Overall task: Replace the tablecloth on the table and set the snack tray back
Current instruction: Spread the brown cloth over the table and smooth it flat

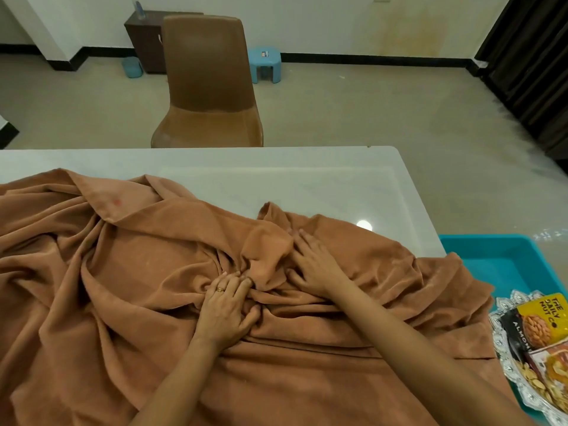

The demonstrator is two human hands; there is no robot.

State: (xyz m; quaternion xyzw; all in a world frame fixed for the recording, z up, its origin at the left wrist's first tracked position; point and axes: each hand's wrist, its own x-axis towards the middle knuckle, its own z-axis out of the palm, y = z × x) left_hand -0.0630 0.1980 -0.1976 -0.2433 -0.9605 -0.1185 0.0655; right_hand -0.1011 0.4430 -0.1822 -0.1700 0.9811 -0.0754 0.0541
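A rust-brown tablecloth lies crumpled in deep folds over the near part of the white table. My left hand, with a ring on one finger, presses into a bunch of folds at the middle, fingers curled into the cloth. Just to its right, my right hand lies on the cloth with its fingers spread, touching a raised fold. At the right edge, off the table, a silver snack tray with packets of nuts rests in a turquoise bin.
A brown chair stands behind the table's far edge. Further back are a small blue stool, a dark cabinet and dark curtains at the right. The table's far strip is bare white surface.
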